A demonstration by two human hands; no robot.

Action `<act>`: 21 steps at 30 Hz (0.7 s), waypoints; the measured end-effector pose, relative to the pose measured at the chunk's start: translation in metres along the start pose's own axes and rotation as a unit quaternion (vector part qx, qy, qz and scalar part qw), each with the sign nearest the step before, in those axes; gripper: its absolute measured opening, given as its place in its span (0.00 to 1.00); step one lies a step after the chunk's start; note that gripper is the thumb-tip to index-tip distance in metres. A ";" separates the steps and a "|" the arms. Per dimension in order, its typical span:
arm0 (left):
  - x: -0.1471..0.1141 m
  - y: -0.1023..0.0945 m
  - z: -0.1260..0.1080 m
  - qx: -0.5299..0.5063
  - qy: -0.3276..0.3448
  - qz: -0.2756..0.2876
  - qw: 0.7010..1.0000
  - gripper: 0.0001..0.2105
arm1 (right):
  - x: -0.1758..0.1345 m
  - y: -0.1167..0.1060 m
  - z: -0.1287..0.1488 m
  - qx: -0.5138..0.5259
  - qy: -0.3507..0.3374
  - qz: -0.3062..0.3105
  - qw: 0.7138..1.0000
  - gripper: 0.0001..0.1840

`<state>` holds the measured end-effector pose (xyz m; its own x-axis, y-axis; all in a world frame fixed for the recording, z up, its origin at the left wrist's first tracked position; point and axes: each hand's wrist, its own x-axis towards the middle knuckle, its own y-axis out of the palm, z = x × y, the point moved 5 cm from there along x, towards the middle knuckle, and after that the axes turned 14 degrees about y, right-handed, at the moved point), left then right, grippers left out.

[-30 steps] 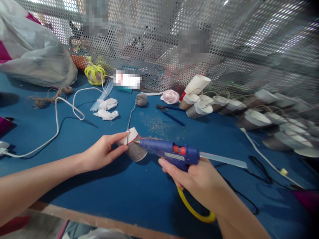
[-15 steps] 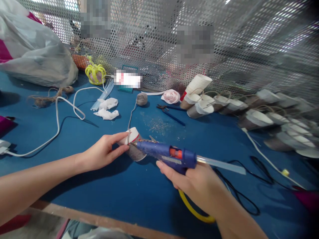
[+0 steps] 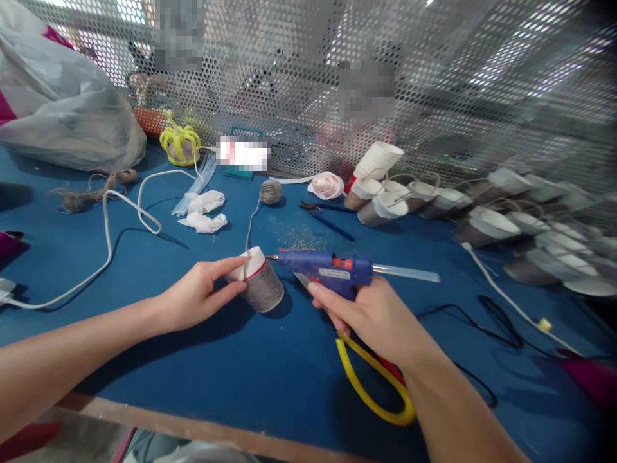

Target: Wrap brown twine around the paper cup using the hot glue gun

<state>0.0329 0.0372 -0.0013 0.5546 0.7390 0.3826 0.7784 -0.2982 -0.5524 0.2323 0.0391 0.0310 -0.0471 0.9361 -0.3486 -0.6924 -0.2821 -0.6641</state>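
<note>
My left hand (image 3: 205,294) pinches the white, uncovered part of a paper cup (image 3: 263,289). Grey yarn wraps the rest of this tilted cup, with a red line at the border. From the cup a strand runs back to a small grey yarn ball (image 3: 270,191). My right hand (image 3: 369,315) is closed around a blue glue gun (image 3: 321,267), a clear glue stick jutting from its rear. The nozzle is close to the cup's right side, apparently just off it. Scissors with yellow handles (image 3: 376,386) lie beneath my right hand, which partly hides them.
Pliers (image 3: 332,218) and a pale pink ribbon roll (image 3: 326,186) lie behind. Wrapped cups (image 3: 385,207) with cord handles stand at right. White cable (image 3: 110,238), torn white scraps (image 3: 205,212) and a plastic bag (image 3: 72,103) occupy the left. Perforated metal (image 3: 289,96) rises at the back.
The glue gun's nozzle has moved up and away from the red line on the cup, uncovering more of the yarn-wrapped side. My left hand keeps its hold. The view has shifted slightly.
</note>
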 end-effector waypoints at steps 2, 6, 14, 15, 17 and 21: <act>-0.001 0.000 0.001 0.001 0.003 0.000 1.000 0.17 | 0.004 0.000 -0.002 0.017 -0.004 0.008 1.000 0.23; -0.002 0.001 0.002 0.016 0.015 -0.001 1.000 0.16 | 0.023 -0.008 -0.015 0.147 -0.001 -0.025 0.989 0.14; -0.003 0.004 -0.003 0.078 0.056 0.005 0.995 0.13 | 0.074 -0.028 -0.049 0.039 0.071 -0.172 0.982 0.13; -0.004 0.004 -0.004 0.086 0.062 0.003 0.994 0.14 | 0.078 -0.028 -0.051 0.010 0.077 -0.177 0.981 0.14; -0.004 0.005 -0.005 0.102 0.078 0.001 0.992 0.13 | 0.082 -0.029 -0.053 -0.018 0.085 -0.196 0.977 0.16; -0.004 0.007 -0.012 0.139 0.128 0.001 0.982 0.12 | 0.073 -0.038 -0.042 -0.085 0.079 -0.265 0.957 0.15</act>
<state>0.0393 0.0248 0.0025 0.6394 0.5514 0.5358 0.6866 -0.0958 -0.7207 0.2857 0.1095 0.0030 0.3966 0.9178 -0.0205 -0.4622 0.1804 -0.8682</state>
